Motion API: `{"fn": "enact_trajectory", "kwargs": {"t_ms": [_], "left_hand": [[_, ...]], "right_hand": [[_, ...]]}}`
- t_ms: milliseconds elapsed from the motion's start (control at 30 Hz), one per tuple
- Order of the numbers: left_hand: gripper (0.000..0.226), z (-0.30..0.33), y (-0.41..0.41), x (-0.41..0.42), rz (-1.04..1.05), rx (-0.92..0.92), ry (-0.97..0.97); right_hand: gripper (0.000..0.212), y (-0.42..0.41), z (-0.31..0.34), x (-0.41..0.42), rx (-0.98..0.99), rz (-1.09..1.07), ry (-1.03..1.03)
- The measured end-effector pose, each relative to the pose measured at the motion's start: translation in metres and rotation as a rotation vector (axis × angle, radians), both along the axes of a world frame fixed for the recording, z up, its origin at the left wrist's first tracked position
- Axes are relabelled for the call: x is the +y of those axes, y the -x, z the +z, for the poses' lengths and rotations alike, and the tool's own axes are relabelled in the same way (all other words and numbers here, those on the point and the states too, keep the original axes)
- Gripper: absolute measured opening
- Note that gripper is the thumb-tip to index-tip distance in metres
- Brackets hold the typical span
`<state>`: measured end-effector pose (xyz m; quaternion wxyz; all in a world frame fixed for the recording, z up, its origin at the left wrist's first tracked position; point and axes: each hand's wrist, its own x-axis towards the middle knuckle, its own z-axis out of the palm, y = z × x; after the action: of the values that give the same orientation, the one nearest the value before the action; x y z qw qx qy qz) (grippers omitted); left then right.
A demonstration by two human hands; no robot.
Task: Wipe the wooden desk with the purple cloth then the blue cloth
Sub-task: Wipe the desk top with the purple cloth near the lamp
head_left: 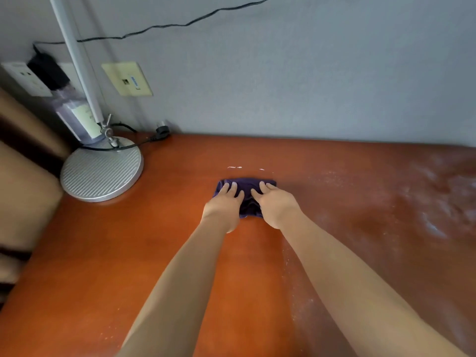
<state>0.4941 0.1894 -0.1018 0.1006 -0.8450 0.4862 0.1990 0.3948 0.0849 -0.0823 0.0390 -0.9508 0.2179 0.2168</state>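
Observation:
A folded purple cloth [246,189] lies flat on the reddish wooden desk [159,228], near the middle and toward the wall. My left hand [223,205] presses on the cloth's left half with straight fingers. My right hand [275,204] presses on its right half the same way. Both palms face down and the two hands sit side by side. White dust and smears cover the desk's right part [425,210], and small white specks [235,167] lie just beyond the cloth. No blue cloth is in view.
A silver lamp base [101,171] with a slanted pole stands at the back left, with a black cord and plug [162,131] beside it. Wall sockets [127,78] sit above. A beige and dark piece of furniture borders the desk's left edge [23,191].

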Motion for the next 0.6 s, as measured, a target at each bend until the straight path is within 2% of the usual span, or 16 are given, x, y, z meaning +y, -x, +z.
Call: {"fn": "enact_trajectory", "kwargs": {"t_ms": [367, 600], "left_hand": [[0.069, 0.001, 0.084, 0.060, 0.033, 0.031, -0.106], [0.063, -0.005, 0.088, 0.062, 0.005, 0.011, -0.085]], "right_hand": [[0.069, 0.090, 0.008, 0.054, 0.020, 0.061, -0.100], [0.067, 0.095, 0.008, 0.049, -0.034, 0.100, -0.080]]}}
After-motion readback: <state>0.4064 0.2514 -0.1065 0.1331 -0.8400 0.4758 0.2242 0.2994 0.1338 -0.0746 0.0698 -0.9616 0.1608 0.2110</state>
